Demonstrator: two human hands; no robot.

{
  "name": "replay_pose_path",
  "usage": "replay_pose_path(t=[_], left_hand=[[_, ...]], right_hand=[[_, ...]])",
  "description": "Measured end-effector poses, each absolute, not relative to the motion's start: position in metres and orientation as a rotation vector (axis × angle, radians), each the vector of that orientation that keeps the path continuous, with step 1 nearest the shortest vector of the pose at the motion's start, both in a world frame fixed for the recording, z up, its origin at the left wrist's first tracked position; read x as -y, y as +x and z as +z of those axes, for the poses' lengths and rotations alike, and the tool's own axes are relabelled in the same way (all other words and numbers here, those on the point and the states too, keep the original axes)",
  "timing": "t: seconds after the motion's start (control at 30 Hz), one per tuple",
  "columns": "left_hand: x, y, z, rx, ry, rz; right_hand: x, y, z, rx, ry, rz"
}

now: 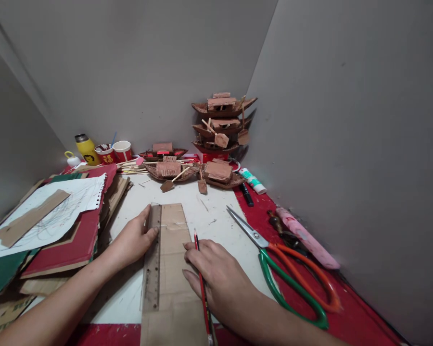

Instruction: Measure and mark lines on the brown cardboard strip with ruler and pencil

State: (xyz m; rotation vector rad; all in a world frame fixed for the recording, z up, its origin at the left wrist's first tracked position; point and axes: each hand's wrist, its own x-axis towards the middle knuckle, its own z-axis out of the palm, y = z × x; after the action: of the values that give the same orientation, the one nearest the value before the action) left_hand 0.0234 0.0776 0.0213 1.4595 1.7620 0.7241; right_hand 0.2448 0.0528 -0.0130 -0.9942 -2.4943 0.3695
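A long strip of brown cardboard (176, 283) lies on the white board in front of me. Along its left side rests a clear plastic ruler (153, 274). My left hand (135, 235) grips the ruler near its far end, thumb on top and index finger at the left edge. A red and black pencil (203, 288) is tucked between the fingers of my right hand (218, 271), its tip pointing away from me. The right fingertips touch the cardboard's right edge. Large scissors (270, 245) with one orange and one green handle lie to the right, blades apart.
Cardboard model boats (220, 170) stand and stack at the back. Left are piled cardboard sheets (63, 252) and paper (77, 199). Paper cups (122, 150) and a yellow bottle (85, 149) stand behind. A pink stick-like object (306, 238), marker (246, 194) and white-green tube (252, 181) lie near the right wall.
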Motion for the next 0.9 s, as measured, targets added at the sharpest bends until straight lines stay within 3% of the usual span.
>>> replay_pose_path(t=[0.9], left_hand=[[-0.0738,0.0294,0.0297,-1.677,1.236,0.573]], right_hand=[[-0.0533,0.2457,-0.0187,2.454,-0.951,0.331]])
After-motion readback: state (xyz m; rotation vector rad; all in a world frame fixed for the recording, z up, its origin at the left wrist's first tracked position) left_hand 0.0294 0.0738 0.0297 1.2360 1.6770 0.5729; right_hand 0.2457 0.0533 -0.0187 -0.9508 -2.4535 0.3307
